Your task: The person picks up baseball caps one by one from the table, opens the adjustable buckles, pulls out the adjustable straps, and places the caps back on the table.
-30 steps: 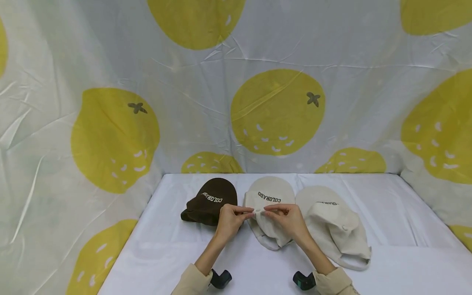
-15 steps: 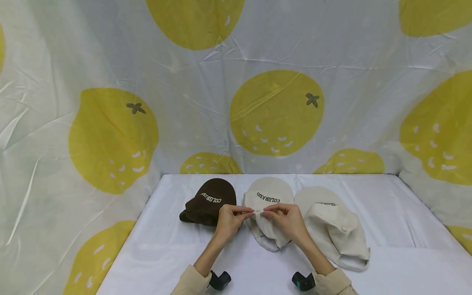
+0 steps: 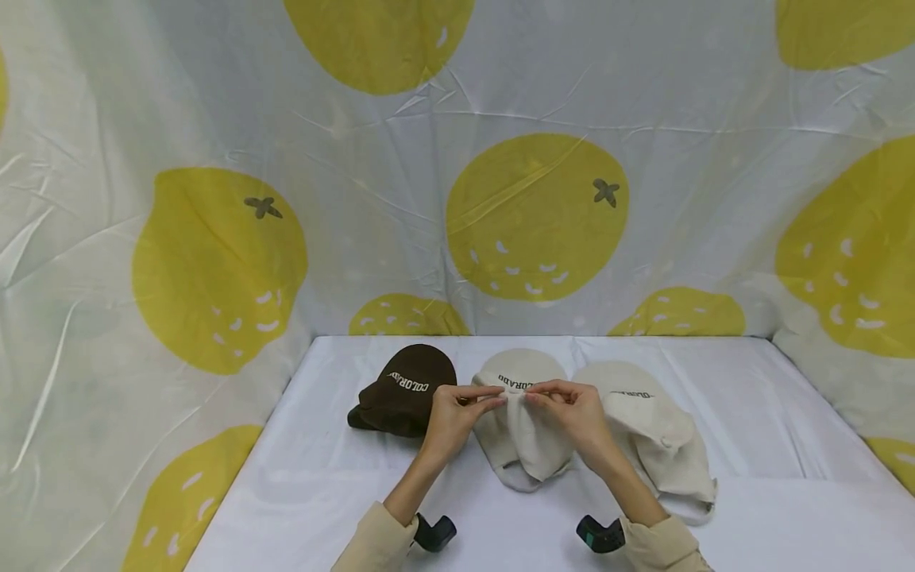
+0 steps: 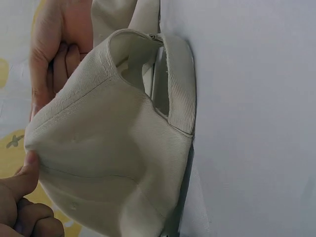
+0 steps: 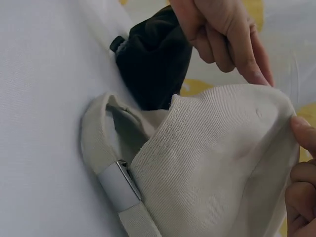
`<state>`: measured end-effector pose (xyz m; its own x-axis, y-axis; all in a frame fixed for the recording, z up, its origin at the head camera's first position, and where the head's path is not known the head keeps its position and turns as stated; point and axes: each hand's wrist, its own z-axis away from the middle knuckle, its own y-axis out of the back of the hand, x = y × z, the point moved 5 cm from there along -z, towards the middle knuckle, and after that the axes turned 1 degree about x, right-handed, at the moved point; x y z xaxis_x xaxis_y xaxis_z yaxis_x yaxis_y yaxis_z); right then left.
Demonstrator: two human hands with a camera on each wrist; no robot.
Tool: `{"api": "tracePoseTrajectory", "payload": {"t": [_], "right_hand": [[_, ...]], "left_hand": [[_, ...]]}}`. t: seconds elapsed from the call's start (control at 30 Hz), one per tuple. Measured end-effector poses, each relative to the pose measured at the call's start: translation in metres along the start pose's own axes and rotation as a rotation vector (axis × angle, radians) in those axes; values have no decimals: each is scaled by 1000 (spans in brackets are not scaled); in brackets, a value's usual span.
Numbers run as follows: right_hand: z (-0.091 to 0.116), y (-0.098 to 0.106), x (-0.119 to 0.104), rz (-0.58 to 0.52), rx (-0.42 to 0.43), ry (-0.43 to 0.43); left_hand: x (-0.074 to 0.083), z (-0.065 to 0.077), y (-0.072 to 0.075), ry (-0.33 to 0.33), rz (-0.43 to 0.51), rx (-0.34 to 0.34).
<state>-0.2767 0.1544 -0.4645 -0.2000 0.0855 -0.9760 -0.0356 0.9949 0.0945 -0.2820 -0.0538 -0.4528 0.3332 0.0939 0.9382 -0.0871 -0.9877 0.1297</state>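
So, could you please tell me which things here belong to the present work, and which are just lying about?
In the work:
- middle cream cap, its crown pinched from both sides
- left grip
- right grip

Apparently just lying about:
- brown cap, at picture left
- second cream cap, at picture right

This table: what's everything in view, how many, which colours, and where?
Cloth-covered table: one, white, bottom half
Left fabric cap: one, dark brown, on the table
Middle fabric cap: one, cream, between the other caps
Right fabric cap: one, cream, on the table
Lemon-print sheeting: count unclear, white and yellow, behind, beside table
Angular gadgets: two, black, at the wrists
Rolled sleeves: two, beige, bottom edge
Left hand: one, pinching middle fabric cap
Right hand: one, pinching middle fabric cap
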Motion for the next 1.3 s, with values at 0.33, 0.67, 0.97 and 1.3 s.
{"api": "tracePoseTrajectory", "payload": {"t": [0.33,0.67,0.97,1.3], "right_hand": [[0,6,-10,-31,-10,-45],[2,11,-24,27,-8,19],[2,16,-38,56,-20,64],[7,19,-54,46,-30,95]], "left_hand": [[4,-6,-5,-49,87,-13],[18,-8,-6,-147,73,-1],[34,-8,-5,-172,94,-20],[51,-6,-4,-212,134,-57]]}}
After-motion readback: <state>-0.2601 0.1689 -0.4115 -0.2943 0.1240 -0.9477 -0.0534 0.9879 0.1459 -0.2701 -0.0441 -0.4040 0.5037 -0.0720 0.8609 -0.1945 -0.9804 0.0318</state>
